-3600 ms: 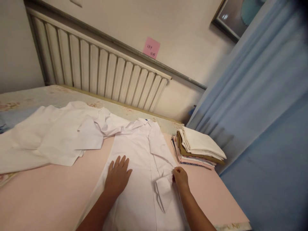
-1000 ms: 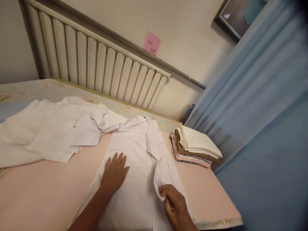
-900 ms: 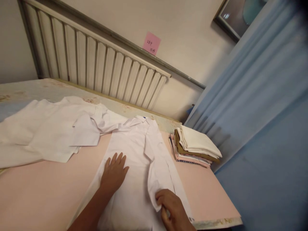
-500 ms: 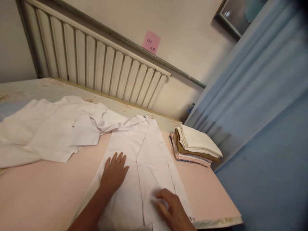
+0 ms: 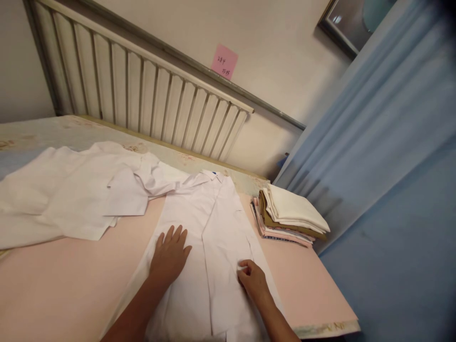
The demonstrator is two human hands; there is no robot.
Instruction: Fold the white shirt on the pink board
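A white shirt (image 5: 210,228) lies lengthwise on the pink board (image 5: 71,280), its right side and sleeve folded in over the middle. My left hand (image 5: 170,256) rests flat on the shirt's left part, fingers spread. My right hand (image 5: 252,280) lies on the folded-over right panel near its edge, fingers curled, pressing or pinching the cloth. More white cloth (image 5: 71,190) spreads out to the left, its sleeve running into the shirt's collar area.
A stack of folded clothes (image 5: 290,216), white on top, sits at the board's right corner. A slatted headboard (image 5: 142,99) stands behind, with a pink note (image 5: 224,61) on the wall. A blue curtain (image 5: 384,166) hangs at the right. The board's front right edge (image 5: 324,327) is close.
My right hand has drawn the sleeve down and laid the shirt's right side over the middle. It now rests on the flattened panel. My left hand has stayed in place.
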